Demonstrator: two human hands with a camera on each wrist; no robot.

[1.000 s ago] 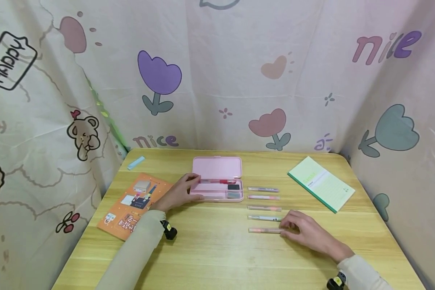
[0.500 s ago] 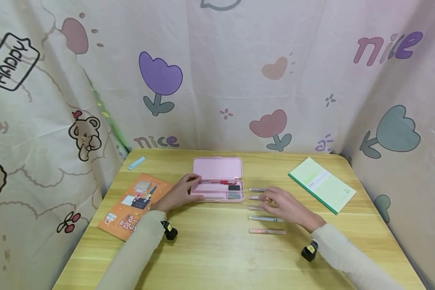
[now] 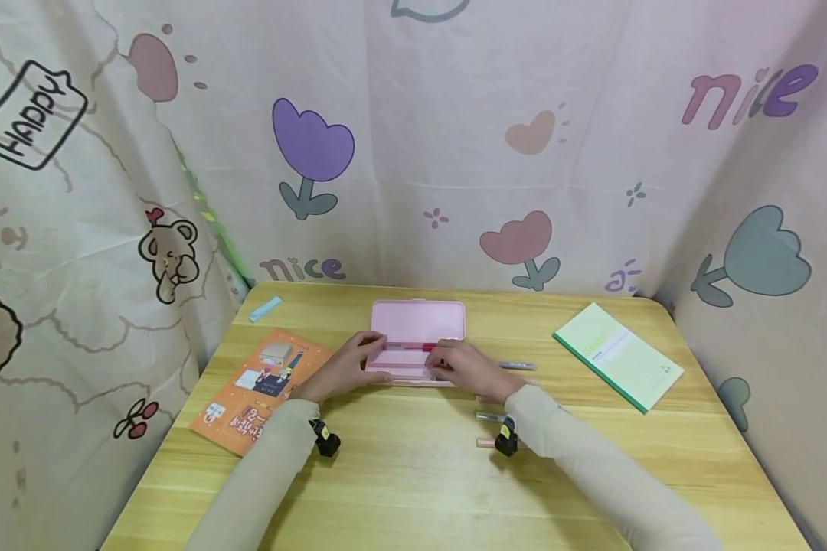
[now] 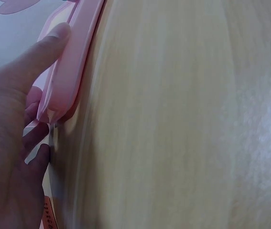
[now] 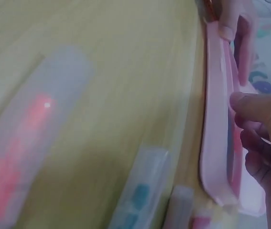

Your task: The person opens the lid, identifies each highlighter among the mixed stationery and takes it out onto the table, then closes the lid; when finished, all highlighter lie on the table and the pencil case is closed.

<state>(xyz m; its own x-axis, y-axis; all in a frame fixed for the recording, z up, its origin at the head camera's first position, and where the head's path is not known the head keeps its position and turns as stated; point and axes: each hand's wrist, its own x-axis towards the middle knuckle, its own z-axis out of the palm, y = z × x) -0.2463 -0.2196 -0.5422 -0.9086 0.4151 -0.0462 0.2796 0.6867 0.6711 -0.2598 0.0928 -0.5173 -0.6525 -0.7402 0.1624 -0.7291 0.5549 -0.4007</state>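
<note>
An open pink pencil case (image 3: 419,320) lies at the back middle of the table. My left hand (image 3: 348,364) grips its left end, and in the left wrist view the thumb (image 4: 61,33) presses along the near wall. A red pen (image 3: 419,347) lies in the rear compartment. Over the case's right part, my right hand (image 3: 470,369) has bent fingers and covers the small compartments. The right thumb (image 5: 243,106) is at the near rim in the right wrist view; I cannot tell whether the fingers pinch anything.
Several pens lie in a column right of the case, partly under the right arm, including a purple pen (image 3: 518,366) and a pink pen (image 3: 485,442). An orange booklet (image 3: 265,383) is at left, a light blue strip (image 3: 265,309) behind it, a green notepad (image 3: 620,358) at right.
My right hand has moved from the nearest pens, over the upper ones, leftward to the pencil case. My left hand has kept its grip on the case.
</note>
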